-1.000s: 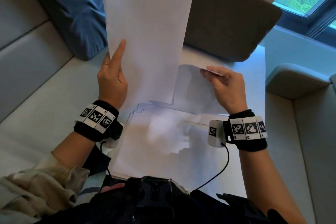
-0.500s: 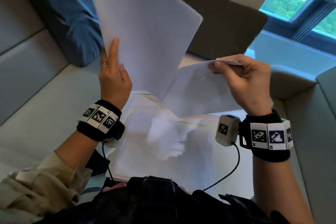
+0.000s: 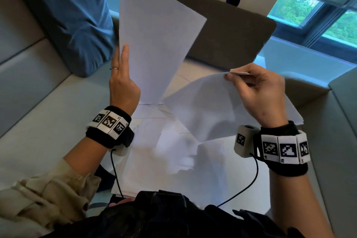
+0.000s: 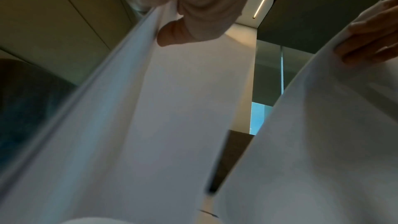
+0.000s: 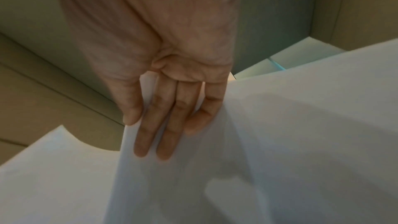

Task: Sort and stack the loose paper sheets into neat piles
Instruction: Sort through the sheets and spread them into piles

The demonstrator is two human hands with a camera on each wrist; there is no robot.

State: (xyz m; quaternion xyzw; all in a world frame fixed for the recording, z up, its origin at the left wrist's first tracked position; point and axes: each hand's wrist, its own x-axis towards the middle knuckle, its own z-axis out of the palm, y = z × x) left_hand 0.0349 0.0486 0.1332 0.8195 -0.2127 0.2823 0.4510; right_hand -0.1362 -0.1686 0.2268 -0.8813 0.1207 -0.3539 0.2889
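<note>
My left hand holds a thin stack of white sheets upright by its left edge, thumb in front, fingers behind. In the left wrist view that stack rises past the thumb. My right hand pinches the top edge of a single white sheet, lifted and curving down toward my lap. The right wrist view has its fingers flat against that sheet, thumb on the other face. More loose white sheets lie overlapped and unaligned on the seat below both hands.
I sit on a pale grey sofa. A blue cushion leans at the back left and a dark grey cushion stands behind the papers. A padded armrest is at the right, with windows beyond.
My right hand has raised its single sheet up and to the right, off the pile. The left hand's stack has tilted its top toward the right.
</note>
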